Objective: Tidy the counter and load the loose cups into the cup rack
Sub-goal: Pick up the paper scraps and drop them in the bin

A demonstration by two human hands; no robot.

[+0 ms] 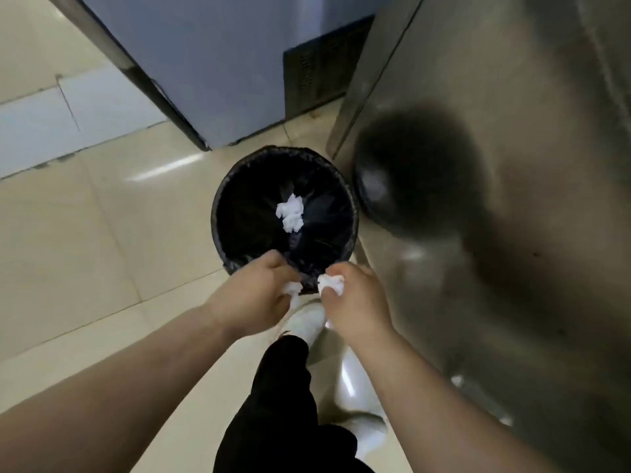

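While both hands hover at the near rim of the bin [218, 203] | head view: left hand [254, 295] fingers pinch a tissue wad [293, 287], right hand [355, 302] fingers grip another wad [330, 284]; one wad [290, 213] lies inside | risk: released this near the rim, either wad may drop onto the floor [85, 233] | cups, rack and desk out of view.

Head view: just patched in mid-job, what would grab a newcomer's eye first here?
A round bin with a black liner stands on the tiled floor at centre, beside a steel cabinet, with one white crumpled tissue lying inside. Just below its near rim, the left hand and right hand each hold a smaller wad of white tissue.
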